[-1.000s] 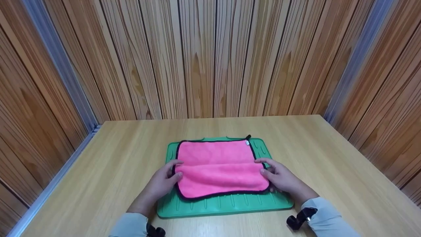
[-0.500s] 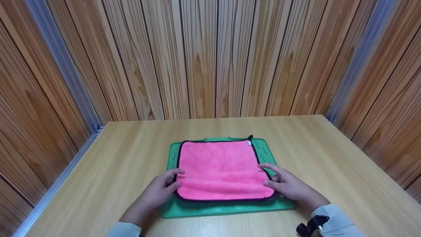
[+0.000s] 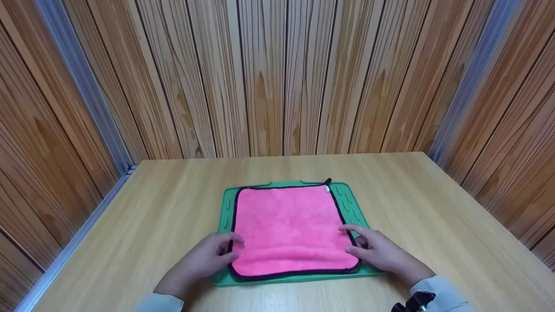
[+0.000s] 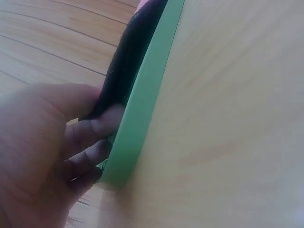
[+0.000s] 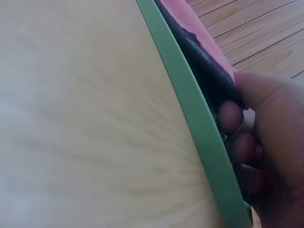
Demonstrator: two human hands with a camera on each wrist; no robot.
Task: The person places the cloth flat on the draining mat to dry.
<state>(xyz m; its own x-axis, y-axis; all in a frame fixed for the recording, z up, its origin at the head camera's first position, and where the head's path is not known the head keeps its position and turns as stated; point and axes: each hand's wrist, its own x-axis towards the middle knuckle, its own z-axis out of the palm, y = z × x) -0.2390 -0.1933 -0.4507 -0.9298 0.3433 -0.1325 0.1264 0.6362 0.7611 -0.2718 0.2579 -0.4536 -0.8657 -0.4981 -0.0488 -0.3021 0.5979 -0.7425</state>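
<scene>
A pink cloth (image 3: pixel 286 221) with black edging lies spread over a green ridged board (image 3: pixel 352 203), its near part slightly rippled. A black loop and a small white label show at its far right corner. My left hand (image 3: pixel 208 255) pinches the cloth's near left edge, thumb on top and other fingers tucked under it. At the near right edge my right hand (image 3: pixel 381 251) pinches the cloth the same way. In both wrist views, the black edging (image 4: pixel 126 61) is raised a little over the green board's side (image 5: pixel 190 109), fingertips between them.
The board rests on a light wooden table (image 3: pixel 173 208). Wood-panelled walls (image 3: pixel 269 78) stand behind it and at both sides, with grey metal strips (image 3: pixel 82 82) at the corners. A black wrist mount (image 3: pixel 414 303) sits on the right sleeve.
Both hands have drawn the cloth's near edge toward the person, down to the board's front. The wide fold across the cloth has flattened to a low ripple near the front.
</scene>
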